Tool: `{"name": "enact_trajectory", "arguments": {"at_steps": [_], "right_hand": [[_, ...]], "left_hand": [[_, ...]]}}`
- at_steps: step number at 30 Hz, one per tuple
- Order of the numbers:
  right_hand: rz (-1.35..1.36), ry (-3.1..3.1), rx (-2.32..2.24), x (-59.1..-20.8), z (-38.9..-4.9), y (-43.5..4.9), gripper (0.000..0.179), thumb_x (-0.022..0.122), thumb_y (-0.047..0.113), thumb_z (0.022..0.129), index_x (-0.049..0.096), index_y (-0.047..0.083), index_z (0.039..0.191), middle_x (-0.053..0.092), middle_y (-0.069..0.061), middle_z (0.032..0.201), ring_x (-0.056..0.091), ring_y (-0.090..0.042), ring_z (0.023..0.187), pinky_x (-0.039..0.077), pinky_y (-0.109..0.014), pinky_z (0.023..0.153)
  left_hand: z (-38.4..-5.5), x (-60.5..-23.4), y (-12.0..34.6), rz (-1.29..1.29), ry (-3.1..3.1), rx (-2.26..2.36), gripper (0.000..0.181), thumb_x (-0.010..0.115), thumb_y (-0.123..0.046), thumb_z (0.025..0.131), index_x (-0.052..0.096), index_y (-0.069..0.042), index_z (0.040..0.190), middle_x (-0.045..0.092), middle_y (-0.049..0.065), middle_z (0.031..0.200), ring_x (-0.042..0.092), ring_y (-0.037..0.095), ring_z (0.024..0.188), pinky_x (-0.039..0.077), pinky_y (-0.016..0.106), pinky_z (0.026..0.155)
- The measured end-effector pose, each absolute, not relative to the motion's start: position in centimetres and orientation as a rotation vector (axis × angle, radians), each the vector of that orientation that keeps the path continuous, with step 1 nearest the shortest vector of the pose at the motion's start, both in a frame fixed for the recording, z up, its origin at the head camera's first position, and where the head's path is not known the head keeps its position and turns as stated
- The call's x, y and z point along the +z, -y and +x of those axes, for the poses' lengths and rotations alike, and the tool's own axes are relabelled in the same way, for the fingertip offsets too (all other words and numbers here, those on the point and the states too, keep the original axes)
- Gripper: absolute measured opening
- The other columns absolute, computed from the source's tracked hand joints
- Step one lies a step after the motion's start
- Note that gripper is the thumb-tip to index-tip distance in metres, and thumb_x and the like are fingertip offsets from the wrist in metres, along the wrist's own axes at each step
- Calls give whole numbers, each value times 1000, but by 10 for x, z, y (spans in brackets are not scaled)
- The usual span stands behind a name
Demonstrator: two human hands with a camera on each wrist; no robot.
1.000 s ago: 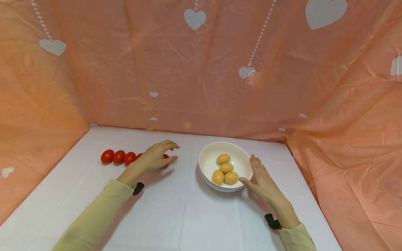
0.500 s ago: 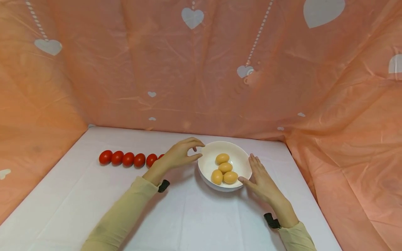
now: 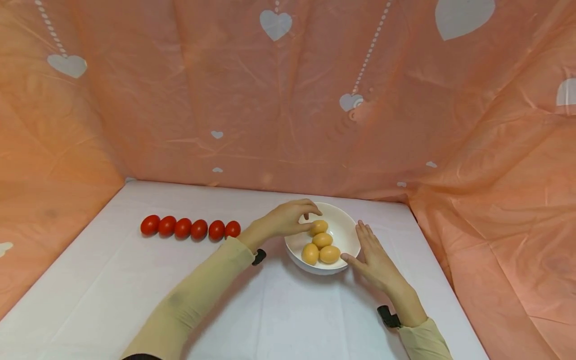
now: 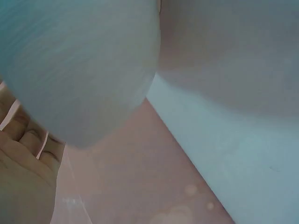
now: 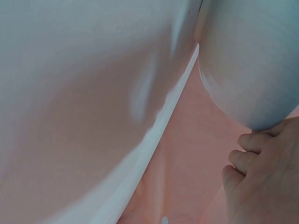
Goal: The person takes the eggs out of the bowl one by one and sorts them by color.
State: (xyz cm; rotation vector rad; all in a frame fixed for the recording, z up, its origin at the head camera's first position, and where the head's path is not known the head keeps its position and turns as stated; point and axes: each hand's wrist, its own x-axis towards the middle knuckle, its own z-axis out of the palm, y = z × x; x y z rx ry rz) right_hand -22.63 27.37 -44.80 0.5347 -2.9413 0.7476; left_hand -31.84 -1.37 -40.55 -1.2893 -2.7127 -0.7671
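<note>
A white bowl (image 3: 294, 247) stands on the white-covered table, holding several yellow egg-shaped pieces (image 3: 330, 254). My left hand (image 3: 288, 218) reaches over its left rim, thumb and fingers spread apart around the farthest yellow piece (image 3: 320, 227). The thumb tip is at that piece's left edge; whether it touches cannot be made out. My right hand (image 3: 378, 260) rests along the bowl's right side with straight fingers and the thumb at the near rim. Both wrist views show the bowl's underside (image 4: 84, 70) up close, with part of the left hand (image 4: 28, 172) and right hand (image 5: 266, 172).
Several shiny red egg-shaped pieces (image 3: 182, 228) lie in a row on the table (image 3: 202, 305), left of the bowl. An orange cloth (image 3: 252, 125) with white hearts hangs behind the table and along both sides.
My left hand has moved right, from beside the red row to over the bowl, uncovering the whole row. My right hand has stayed at the bowl's side.
</note>
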Motion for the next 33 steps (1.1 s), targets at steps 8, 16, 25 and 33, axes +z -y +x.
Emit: {"name": "enact_trajectory", "arguments": {"at_steps": [8,16,25,33], "right_hand": [[537,2935,749,-448,-226,-275,98,64,52,100,17,-8,162,12,-23,172,8,-43,158,13,-61,125],[527,2945,758,-449,-226,-275,99,64,53,99,16,-7,162,10,-21,172,7,-42,159,12,-61,126],[527,2943,759,-447,-226,-274,99,65,53,99,16,-7,163,10,-21,172,8,-43,158,12,-60,126],[514,2955,767,-447,-224,-273,100,64,54,99,15,-5,163,9,-19,173,6,-41,159,13,-61,125]], "left_hand": [[-332,-407,-9,-1450,2762,-470,29,70,-24,100,72,-13,127,67,0,132,65,18,118,53,37,98],[-338,-411,-22,-1496,2815,-203,36,73,-18,97,72,-19,132,66,-5,139,55,18,135,45,41,108],[-341,-412,-23,-1521,2845,-129,40,71,-13,97,70,-20,137,62,-2,145,52,21,139,37,44,119],[-341,-415,-20,-1519,2844,-135,37,72,-14,98,70,-17,135,64,0,142,54,20,137,38,39,119]]}}
